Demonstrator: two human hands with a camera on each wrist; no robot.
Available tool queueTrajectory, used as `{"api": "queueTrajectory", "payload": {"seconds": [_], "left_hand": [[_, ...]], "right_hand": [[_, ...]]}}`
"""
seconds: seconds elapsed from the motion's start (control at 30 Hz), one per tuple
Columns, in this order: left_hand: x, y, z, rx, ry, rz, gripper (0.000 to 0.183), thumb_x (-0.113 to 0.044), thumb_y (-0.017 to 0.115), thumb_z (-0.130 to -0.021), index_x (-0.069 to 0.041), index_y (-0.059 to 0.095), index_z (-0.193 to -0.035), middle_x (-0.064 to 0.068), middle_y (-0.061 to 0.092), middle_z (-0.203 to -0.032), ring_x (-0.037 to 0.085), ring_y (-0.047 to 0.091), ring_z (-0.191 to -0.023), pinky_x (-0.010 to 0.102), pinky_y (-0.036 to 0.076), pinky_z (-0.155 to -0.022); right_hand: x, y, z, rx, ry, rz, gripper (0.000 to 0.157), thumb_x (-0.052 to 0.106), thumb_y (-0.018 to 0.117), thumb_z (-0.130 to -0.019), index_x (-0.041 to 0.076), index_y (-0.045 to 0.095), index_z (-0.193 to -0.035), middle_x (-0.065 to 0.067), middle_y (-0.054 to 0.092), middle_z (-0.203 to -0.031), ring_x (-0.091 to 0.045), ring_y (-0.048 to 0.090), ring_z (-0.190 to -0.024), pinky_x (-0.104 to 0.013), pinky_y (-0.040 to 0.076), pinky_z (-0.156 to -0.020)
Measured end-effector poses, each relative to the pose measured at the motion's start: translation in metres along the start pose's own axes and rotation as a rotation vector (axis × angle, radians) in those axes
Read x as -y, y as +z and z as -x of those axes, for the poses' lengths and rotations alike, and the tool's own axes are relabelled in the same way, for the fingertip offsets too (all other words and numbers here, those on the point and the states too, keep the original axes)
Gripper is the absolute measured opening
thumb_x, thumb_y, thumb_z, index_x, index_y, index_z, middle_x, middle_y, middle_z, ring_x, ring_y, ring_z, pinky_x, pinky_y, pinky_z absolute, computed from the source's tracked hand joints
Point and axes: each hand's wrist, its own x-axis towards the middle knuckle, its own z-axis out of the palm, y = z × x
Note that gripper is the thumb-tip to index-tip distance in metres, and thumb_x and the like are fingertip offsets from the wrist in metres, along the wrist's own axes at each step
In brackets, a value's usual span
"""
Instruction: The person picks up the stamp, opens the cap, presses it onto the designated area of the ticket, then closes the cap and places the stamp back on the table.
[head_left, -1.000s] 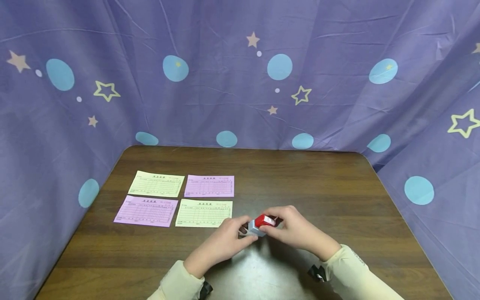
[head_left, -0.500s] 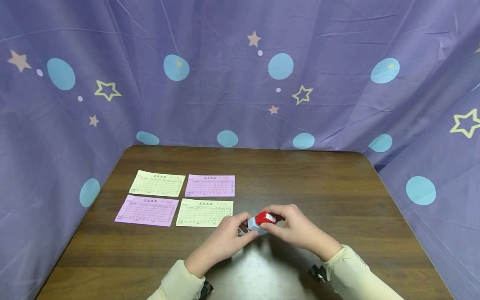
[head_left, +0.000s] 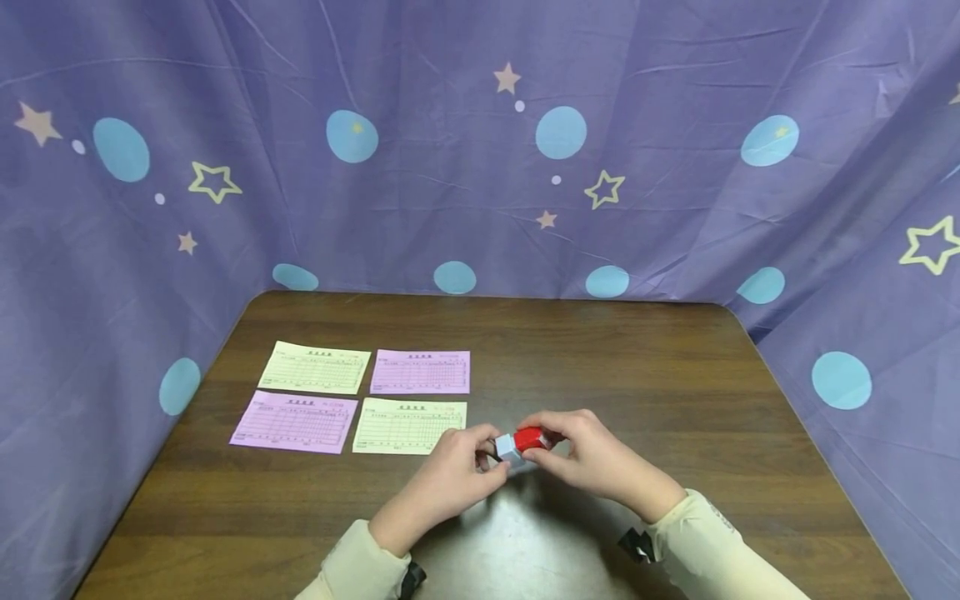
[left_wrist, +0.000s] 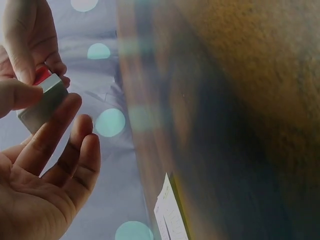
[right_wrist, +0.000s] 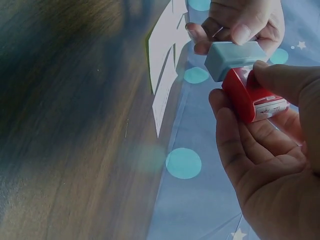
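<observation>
1. Two pieces, one per hand, sit above the near part of the tabletop (head_left: 645,358), just right of the slips. The left hand (head_left: 457,473) has the blue piece (head_left: 507,448): its grip is drawn in to a thumb-and-finger pinch, spare fingers loosely bent.
2. Right hand (head_left: 592,454) has the red piece (right_wrist: 245,97), its grip closed to the width of it, thumb on one side and fingers on the other.
3. Red and blue are touching, but I honestly can't tell if they're fitted together. The left wrist view hides most of red behind blue and the fingers.
4. Red's got a white label (right_wrist: 270,110) on its end, print too blurry to read.
5. Four slips lie in two rows on the left: far green slip (head_left: 315,367), far purple slip (head_left: 420,372), near purple slip (head_left: 294,422), near green slip (head_left: 405,425). That last one has a corner covered by the left hand, and the small print is mush.
6. Both sleeves (head_left: 727,546) run off the bottom edge. The starry curtain (head_left: 450,212) gets cropped too.
</observation>
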Motion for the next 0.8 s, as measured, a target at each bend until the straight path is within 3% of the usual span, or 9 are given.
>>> {"api": "queueTrajectory", "payload": {"seconds": [0.23, 0.47, 0.8], "left_hand": [[-0.0031, 0.0026, -0.0014, -0.04, -0.001, -0.018, 0.018, 0.0, 0.068, -0.072, -0.009, 0.066, -0.088, -0.016, 0.055, -0.059, 0.001, 0.048, -0.055, 0.022, 0.043, -0.05], [-0.0028, 0.0028, -0.0034, -0.053, -0.019, -0.013, 0.018, -0.002, 0.067, -0.07, -0.011, 0.066, -0.085, -0.018, 0.051, -0.056, -0.001, 0.047, -0.052, 0.02, 0.04, -0.048], [-0.0028, 0.0029, -0.0042, -0.086, 0.016, -0.025, 0.016, -0.002, 0.069, -0.07, -0.015, 0.065, -0.079, -0.018, 0.051, -0.055, -0.002, 0.046, -0.05, 0.019, 0.041, -0.045]], "right_hand": [[0.0005, 0.0022, 0.0004, -0.013, 0.029, -0.022, 0.019, 0.011, 0.079, -0.091, 0.014, 0.072, -0.108, 0.013, 0.07, -0.092, -0.006, 0.065, -0.077, -0.037, 0.059, -0.064], [0.0027, 0.0025, -0.0002, -0.014, 0.058, -0.036, 0.02, 0.012, 0.079, -0.091, 0.014, 0.071, -0.109, 0.012, 0.07, -0.091, -0.007, 0.066, -0.076, -0.029, 0.057, -0.063], [0.0033, 0.0027, -0.0006, -0.029, 0.057, -0.049, 0.019, 0.013, 0.078, -0.092, 0.013, 0.072, -0.11, 0.011, 0.071, -0.09, -0.007, 0.066, -0.075, -0.025, 0.055, -0.06]]}}
